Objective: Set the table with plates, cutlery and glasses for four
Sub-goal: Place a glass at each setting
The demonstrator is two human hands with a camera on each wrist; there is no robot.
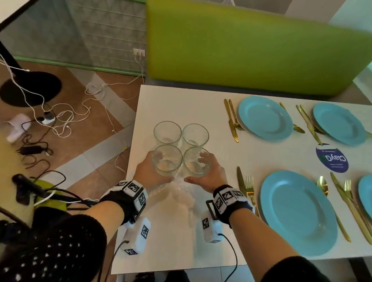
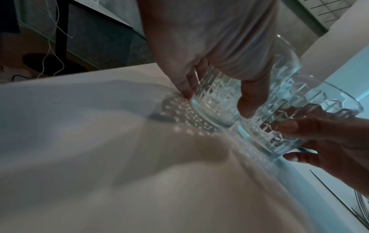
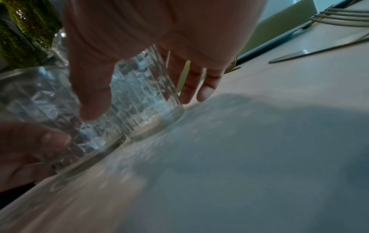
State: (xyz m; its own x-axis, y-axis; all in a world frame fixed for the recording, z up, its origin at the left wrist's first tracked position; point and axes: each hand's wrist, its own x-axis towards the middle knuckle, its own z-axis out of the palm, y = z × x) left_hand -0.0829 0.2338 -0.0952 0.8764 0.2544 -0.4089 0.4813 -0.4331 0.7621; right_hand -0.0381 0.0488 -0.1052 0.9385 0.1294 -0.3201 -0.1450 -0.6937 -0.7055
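Four clear patterned glasses stand in a tight square on the white table (image 1: 171, 102). My left hand (image 1: 152, 169) curls round the near left glass (image 1: 167, 160), thumb on the near side and fingers on the outer side. My right hand (image 1: 205, 173) grips the near right glass (image 1: 197, 161) the same way. The bases of both held glasses (image 2: 217, 100) (image 3: 145, 97) look to be on the tabletop. The two far glasses (image 1: 167, 132) (image 1: 195, 135) stand untouched behind. Blue plates (image 1: 265, 118) (image 1: 339, 123) (image 1: 298, 212) (image 1: 368, 195) lie to the right with gold cutlery (image 1: 245, 185) beside them.
A round blue sticker (image 1: 332, 159) sits between the plates. A green bench back (image 1: 247, 48) runs behind the table. The table's left edge (image 1: 129, 160) is just beside my left hand. White and black cables (image 1: 55, 115) and a lamp base lie on the floor beyond it.
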